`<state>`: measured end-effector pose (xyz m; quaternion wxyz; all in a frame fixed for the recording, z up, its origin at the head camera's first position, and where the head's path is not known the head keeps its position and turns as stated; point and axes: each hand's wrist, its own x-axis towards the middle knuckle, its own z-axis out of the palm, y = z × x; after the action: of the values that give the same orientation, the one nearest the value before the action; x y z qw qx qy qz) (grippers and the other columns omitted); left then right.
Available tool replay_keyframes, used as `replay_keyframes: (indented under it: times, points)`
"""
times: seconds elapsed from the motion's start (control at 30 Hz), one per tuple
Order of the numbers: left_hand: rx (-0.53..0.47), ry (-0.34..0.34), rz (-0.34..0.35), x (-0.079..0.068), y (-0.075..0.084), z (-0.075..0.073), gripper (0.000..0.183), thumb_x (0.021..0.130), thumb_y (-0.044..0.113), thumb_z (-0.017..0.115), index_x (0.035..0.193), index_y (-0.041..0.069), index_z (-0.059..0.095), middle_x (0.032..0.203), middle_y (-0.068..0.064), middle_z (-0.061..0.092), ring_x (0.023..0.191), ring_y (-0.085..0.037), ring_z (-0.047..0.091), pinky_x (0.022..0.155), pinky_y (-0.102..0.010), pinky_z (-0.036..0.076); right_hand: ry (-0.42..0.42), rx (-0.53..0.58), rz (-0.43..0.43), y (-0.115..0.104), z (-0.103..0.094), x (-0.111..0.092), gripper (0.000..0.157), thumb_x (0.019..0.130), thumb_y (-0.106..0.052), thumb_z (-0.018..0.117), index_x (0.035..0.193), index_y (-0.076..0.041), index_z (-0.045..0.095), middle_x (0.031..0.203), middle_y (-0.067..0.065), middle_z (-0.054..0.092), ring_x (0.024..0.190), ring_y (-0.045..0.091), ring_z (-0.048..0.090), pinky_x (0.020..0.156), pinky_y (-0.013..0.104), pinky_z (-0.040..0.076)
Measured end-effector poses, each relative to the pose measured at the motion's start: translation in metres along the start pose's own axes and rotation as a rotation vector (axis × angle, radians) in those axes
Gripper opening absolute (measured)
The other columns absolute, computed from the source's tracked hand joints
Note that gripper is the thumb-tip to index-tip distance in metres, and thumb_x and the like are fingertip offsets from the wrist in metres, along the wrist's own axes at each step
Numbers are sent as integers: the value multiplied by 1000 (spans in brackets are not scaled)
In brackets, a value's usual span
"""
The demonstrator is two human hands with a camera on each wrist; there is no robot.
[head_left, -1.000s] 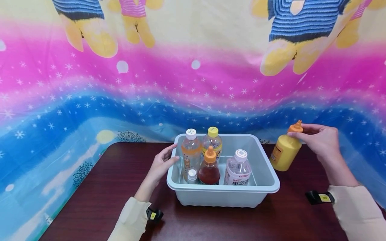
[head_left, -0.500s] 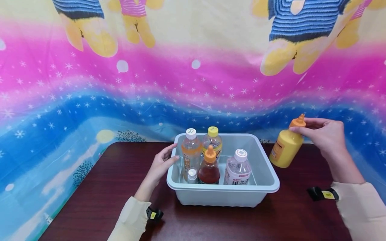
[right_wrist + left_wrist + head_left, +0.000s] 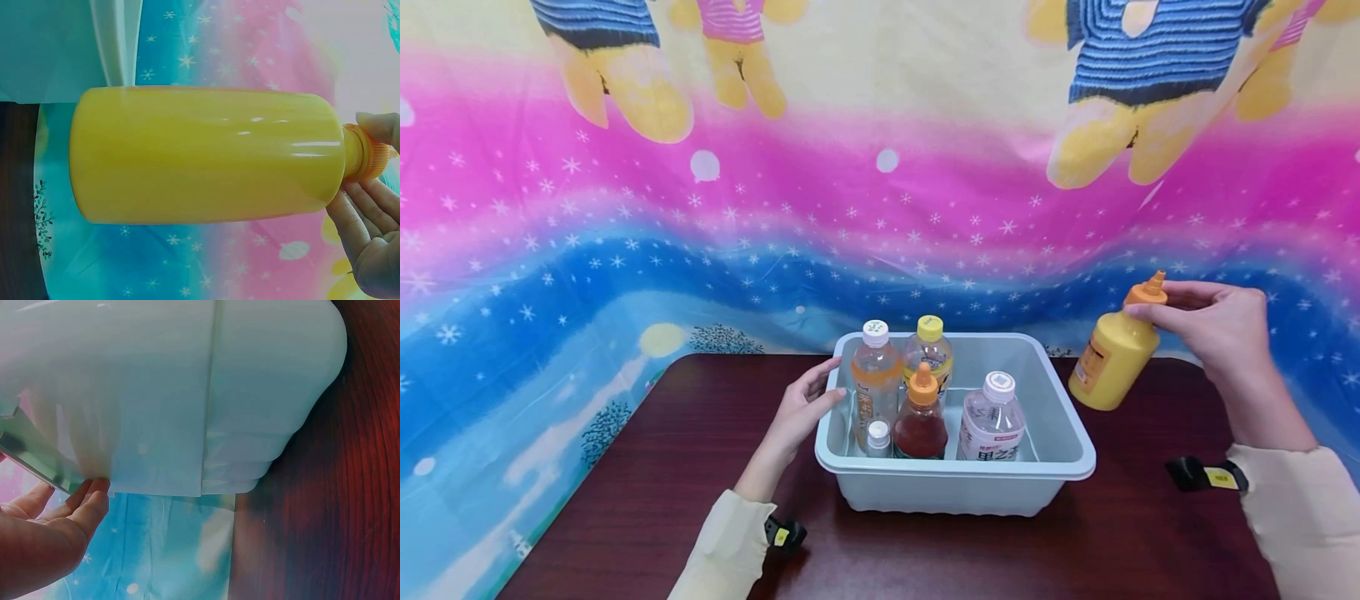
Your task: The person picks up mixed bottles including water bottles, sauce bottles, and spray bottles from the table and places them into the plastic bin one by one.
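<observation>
My right hand (image 3: 1228, 333) pinches a yellow mustard squeeze bottle (image 3: 1112, 362) by its orange cap, thumb on one side and fingers on the other. The bottle hangs tilted, its base toward the right end of a light blue plastic basin (image 3: 955, 492). In the right wrist view the yellow body (image 3: 206, 156) lies across the picture. At the basin's left rim, my left hand (image 3: 797, 412) holds the edge with thumb over it and fingers outside. The left wrist view has those fingers (image 3: 90, 503) against the basin's outer wall.
Inside the basin stand a white-capped bottle (image 3: 872, 379), a yellow-capped bottle (image 3: 930, 350), a dark red bottle with orange nozzle (image 3: 920, 429), a pink-labelled bottle (image 3: 992, 425) and a small white-capped bottle (image 3: 877, 437). A dark wooden table (image 3: 647, 492) lies beneath; a printed cloth (image 3: 850, 208) hangs behind.
My right hand has raised the mustard bottle and shifted it slightly to the right. The left hand, the basin and its bottles stay as they were.
</observation>
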<state>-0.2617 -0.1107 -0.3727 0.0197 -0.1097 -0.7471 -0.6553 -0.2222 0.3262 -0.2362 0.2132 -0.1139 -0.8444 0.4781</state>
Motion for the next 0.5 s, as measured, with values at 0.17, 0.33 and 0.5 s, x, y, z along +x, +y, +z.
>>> replay_keyframes:
  times: [0.17, 0.33, 0.5]
  points:
    - [2, 1, 3, 0, 0, 0, 50, 86, 12, 60, 133, 9, 46, 135, -16, 45, 124, -30, 41, 99, -49, 36, -9, 29, -6, -4, -1, 0, 54, 66, -46, 75, 113, -22, 63, 84, -26, 53, 81, -5, 49, 59, 8, 45]
    - [11, 4, -5, 0, 0, 1, 50, 86, 13, 60, 133, 9, 46, 136, -15, 44, 125, -30, 41, 100, -49, 35, -4, 111, -44, -9, -3, -1, 41, 68, -37, 77, 106, -26, 66, 82, -26, 56, 81, -4, 52, 59, 9, 47]
    - [6, 10, -7, 1, 0, 1, 49, 86, 11, 60, 133, 9, 46, 135, -15, 45, 125, -29, 41, 99, -49, 36, -4, 148, -74, -13, -2, 0, 34, 70, -31, 77, 102, -28, 66, 81, -24, 59, 80, -4, 54, 60, 9, 47]
